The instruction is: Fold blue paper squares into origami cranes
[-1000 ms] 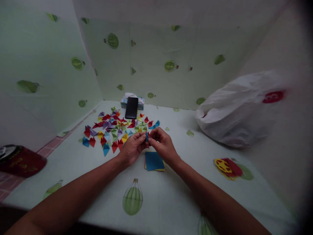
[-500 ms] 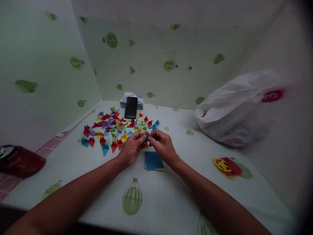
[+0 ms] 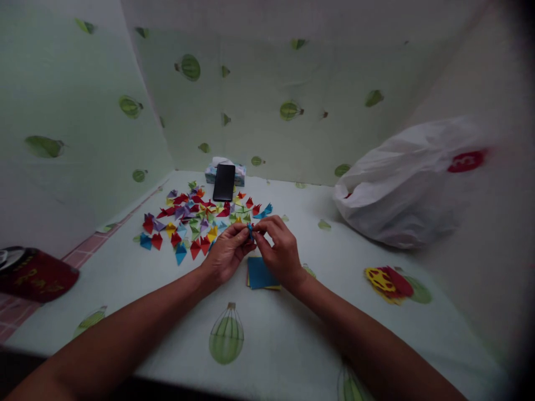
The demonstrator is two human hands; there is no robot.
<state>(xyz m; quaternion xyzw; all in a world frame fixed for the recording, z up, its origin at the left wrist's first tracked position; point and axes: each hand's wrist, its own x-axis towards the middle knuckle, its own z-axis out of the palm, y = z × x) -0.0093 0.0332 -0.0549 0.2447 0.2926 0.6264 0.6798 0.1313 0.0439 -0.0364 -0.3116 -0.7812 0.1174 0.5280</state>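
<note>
small blue fold in my fingers, many folded pieces on the table

my left hand (image 3: pixel 228 253) pinches the blue paper piece (image 3: pixel 250 231) between thumb and fingers, above the table (image 3: pixel 167 328); my right hand (image 3: pixel 278 248) has its fingertips at the other edge, but i can't tell if they grip. this one looks partly folded to me. beyond lie many folded pieces (image 3: pixel 184 212), seemingly done; the square sheets (image 3: pixel 259 273) are flat, unfolded. my fingers hide the creases, my right hand covers a sheet corner, and the red can (image 3: pixel 37 274) is cut off.
</note>
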